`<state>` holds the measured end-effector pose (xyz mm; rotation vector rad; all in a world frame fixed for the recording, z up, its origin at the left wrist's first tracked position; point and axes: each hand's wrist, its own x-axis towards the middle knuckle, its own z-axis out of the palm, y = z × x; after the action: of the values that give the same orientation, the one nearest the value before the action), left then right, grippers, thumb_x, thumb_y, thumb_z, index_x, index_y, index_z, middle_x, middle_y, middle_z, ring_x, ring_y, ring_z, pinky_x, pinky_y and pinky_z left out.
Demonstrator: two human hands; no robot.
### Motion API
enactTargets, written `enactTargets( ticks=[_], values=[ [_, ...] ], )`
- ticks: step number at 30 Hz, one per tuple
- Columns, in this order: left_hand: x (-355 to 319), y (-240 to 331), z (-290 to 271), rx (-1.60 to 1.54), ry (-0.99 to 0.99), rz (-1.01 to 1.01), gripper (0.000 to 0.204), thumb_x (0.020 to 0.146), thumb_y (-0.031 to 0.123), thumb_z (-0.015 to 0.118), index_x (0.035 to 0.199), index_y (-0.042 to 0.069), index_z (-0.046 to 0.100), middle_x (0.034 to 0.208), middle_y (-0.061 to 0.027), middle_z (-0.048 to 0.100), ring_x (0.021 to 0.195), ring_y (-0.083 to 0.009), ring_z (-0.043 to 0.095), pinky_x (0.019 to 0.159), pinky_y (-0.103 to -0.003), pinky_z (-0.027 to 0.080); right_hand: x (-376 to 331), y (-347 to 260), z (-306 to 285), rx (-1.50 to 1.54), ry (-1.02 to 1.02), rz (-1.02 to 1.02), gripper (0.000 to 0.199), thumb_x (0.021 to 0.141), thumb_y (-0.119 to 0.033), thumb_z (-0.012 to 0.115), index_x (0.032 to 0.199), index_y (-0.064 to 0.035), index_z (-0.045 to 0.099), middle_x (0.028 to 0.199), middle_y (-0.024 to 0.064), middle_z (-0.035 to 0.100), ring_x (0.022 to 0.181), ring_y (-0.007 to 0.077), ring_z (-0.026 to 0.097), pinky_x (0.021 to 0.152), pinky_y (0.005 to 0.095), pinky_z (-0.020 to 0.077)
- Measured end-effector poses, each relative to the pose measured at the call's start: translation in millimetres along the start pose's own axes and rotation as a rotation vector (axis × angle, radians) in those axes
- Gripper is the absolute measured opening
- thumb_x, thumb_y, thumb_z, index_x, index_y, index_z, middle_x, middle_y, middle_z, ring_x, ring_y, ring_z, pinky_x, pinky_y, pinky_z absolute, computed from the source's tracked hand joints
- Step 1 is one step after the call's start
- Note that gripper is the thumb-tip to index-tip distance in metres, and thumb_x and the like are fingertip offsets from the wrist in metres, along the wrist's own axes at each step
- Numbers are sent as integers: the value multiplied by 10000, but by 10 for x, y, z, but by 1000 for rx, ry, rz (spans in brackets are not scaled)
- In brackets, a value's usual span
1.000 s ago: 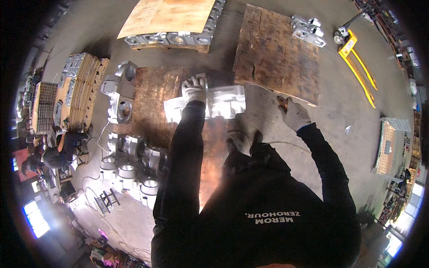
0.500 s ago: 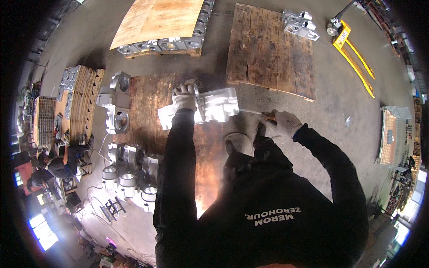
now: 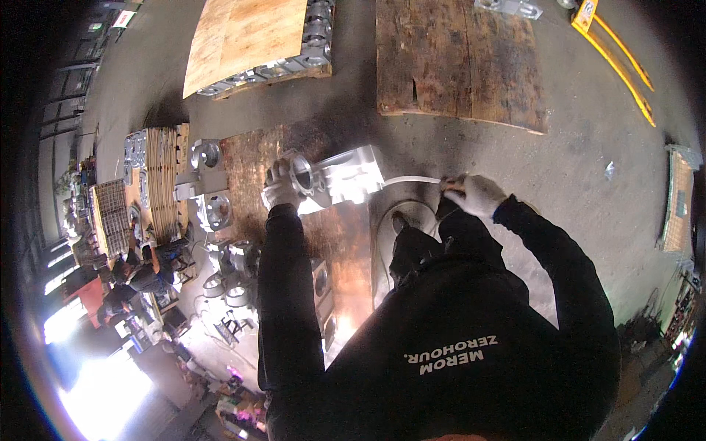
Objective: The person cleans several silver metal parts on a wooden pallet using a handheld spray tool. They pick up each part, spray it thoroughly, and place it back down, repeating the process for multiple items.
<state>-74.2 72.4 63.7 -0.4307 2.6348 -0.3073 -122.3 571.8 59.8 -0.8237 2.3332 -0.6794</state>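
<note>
My left hand (image 3: 281, 185), in a pale work glove, is closed on the left end of a silver metal casting (image 3: 351, 173). The casting has a round bored ring beside my fingers and a bright blocky body to the right. It rests on a worn wooden board (image 3: 250, 158). To the right, my gloved right hand (image 3: 474, 195) is closed round the brownish handle of a tool. A pale, thin curved length (image 3: 412, 178) runs from that hand toward the casting's right end. Its kind and its tip are unclear.
More castings (image 3: 206, 184) stand at the board's left side, others lower left. A round bucket-like thing (image 3: 423, 209) is by my feet. Beyond are a plywood-topped pallet (image 3: 246, 37), a dark wooden platform (image 3: 456, 66) and a yellow pallet jack (image 3: 618, 62). People (image 3: 140, 272) are far left.
My left hand has moved to the left end of the casting, which is turned so its ring shows. The pale curved length shows more clearly. The whole view has shifted.
</note>
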Motion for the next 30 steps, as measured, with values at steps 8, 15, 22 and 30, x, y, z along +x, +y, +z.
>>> enactTargets(
  ticks=[8, 15, 22, 30],
  values=[
    [84, 149, -152, 37, -109, -85, 1274, 641, 650, 804, 1576, 80, 152, 1638, -145, 192, 1501, -323, 219, 1206, -451, 259, 3, 805, 523, 738, 74, 365, 350, 970, -422, 620, 940, -73, 632, 599, 37, 540, 435, 125, 516, 388, 329, 426],
    [97, 101, -56, 59, -134, -130, 1227, 702, 733, 695, 1585, 97, 129, 1648, -125, 167, 1500, -319, 225, 1194, -454, 287, 70, 584, 451, 1142, -163, 719, 488, 933, -544, 631, 761, -95, 549, 568, 6, 495, 437, 119, 444, 397, 300, 350],
    [133, 57, 19, 35, -109, -104, 1258, 679, 708, 729, 1587, 130, 79, 1628, -123, 195, 1475, -343, 252, 1186, -471, 294, 279, 602, 639, 1184, -191, 688, 502, 908, -547, 669, 696, -108, 550, 573, -14, 476, 504, 100, 466, 443, 301, 331],
    [175, 114, 70, 20, -123, -75, 1241, 639, 710, 767, 1565, 183, 131, 1626, -142, 144, 1494, -324, 204, 1160, -473, 343, 220, 566, 573, 1142, -174, 753, 514, 897, -544, 682, 659, -109, 545, 569, 6, 504, 484, 118, 473, 452, 313, 372]
  ],
)
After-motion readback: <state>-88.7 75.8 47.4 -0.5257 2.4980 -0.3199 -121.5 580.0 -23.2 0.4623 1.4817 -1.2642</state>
